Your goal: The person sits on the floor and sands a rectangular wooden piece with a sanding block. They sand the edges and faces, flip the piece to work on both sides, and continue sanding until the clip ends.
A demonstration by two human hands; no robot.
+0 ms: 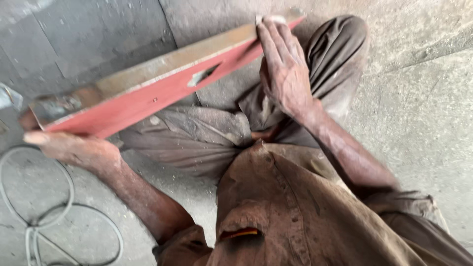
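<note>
Between both hands | red level (148, 93) | left hand (74, 148) under, right hand (283, 69) atop

A grey cable (47, 216) lies in loose loops on the concrete floor (423, 123), just below and beside the near-end grip, its strands crossing where the loops meet. The floor is dusty and scuffed, paler out past the far-end grip and darker up behind the near one, where a straight seam (47, 34) runs across it. A small piece of grey metal (9, 96) shows at the picture's edge, just above the near grip; what it is cannot be told. Brown trousers (197, 138) stretch between the two grips, creased and dusty, and a brown shirt (295, 216) fills the space below them.
</note>
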